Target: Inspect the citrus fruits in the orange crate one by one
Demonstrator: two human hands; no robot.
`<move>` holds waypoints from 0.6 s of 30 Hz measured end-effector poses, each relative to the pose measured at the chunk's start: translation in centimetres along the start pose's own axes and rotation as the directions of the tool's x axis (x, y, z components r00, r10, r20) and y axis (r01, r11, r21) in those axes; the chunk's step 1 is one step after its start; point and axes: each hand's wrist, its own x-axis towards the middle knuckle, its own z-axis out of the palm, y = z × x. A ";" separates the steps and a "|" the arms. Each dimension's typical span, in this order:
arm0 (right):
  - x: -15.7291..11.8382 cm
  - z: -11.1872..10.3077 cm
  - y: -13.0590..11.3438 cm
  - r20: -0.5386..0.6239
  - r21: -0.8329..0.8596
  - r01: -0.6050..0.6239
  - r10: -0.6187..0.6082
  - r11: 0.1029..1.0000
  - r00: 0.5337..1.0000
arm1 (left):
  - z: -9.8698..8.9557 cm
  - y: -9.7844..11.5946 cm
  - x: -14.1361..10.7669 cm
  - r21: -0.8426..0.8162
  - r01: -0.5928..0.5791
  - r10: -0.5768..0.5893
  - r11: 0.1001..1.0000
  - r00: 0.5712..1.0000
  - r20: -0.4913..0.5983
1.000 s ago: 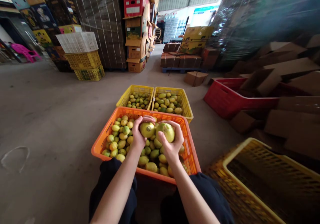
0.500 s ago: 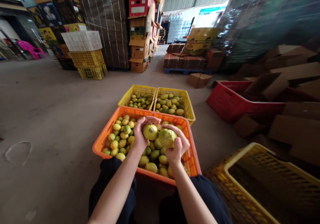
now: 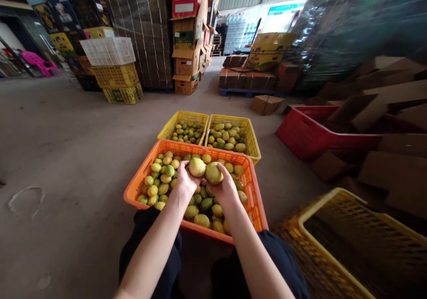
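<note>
An orange crate (image 3: pixel 140 174) holding many yellow-green lemons (image 3: pixel 202 220) stands in front of my knees. Over its middle, my left hand (image 3: pixel 187 177) holds a pale yellow lemon (image 3: pixel 196 167), thumb at its left side and fingers beneath. Close to its right, my right hand (image 3: pixel 227 183) grips a greener lemon (image 3: pixel 214 173), with the thumb along its upper right. The two held fruits are side by side, and the fingertips below them are partly hidden.
Two yellow crates (image 3: pixel 255 145) with lemons adjoin the orange crate's far side. A large yellow crate (image 3: pixel 320 205) is at the near right, with a red crate (image 3: pixel 300 134) and cardboard (image 3: pixel 393 170) beyond. Stacked crates (image 3: pixel 115 74) stand at the back left.
Both hands have turned so the lemons rest more on top of the fingers. The right hand's lemon has moved left and up, and the left hand's lemon slightly up and left.
</note>
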 end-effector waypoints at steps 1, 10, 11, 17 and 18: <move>-0.2 0.1 -0.1 -0.036 0.036 -0.044 0.046 0.998 0.998 | 0.0 0.0 0.0 0.009 0.003 -0.003 1.000 1.000 -0.007; -0.7 0.9 -0.7 -0.072 0.053 -0.141 0.145 0.989 0.987 | 0.4 0.0 -0.1 -0.041 -0.062 0.061 0.997 0.998 -0.025; -0.7 0.8 -0.8 -0.073 0.064 -0.129 0.133 0.990 0.988 | 0.5 0.0 -0.2 -0.067 -0.066 0.065 0.996 0.998 -0.022; -0.8 0.5 -1.3 -0.080 0.155 -0.160 0.174 0.975 0.982 | 0.1 -0.2 -0.3 -0.128 0.015 -0.019 0.992 0.999 -0.030; -0.8 0.4 -1.3 -0.069 0.164 -0.167 0.181 0.972 0.981 | 0.0 -0.3 -0.2 -0.124 0.046 -0.049 0.991 0.999 -0.014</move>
